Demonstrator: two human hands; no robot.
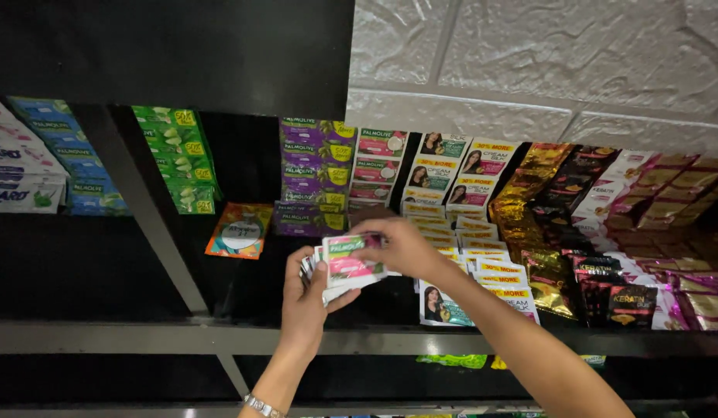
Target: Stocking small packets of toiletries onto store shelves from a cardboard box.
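Observation:
My left hand (pixel 303 298) grips a folded strip of small sachets (pixel 346 267), pink, green and white, held above the front rail of a dark shelf (pixel 142 337). My right hand (pixel 401 244) reaches in from the lower right and pinches the top edge of the same strip. A metal bracelet (pixel 260 406) sits on my left wrist. Just behind my hands lie purple sachet strips (pixel 312 174) and pink-and-green ones (pixel 378 166).
Rows of sachet strips cover the shelf: green (pixel 177 159) and blue (pixel 68 155) at the left, an orange packet (pixel 239 230) lying alone, white-and-yellow strips (pixel 471 232) in the middle, gold (pixel 529 201) and dark maroon ones (pixel 638 294) at the right. A white textured wall (pixel 545 62) rises behind.

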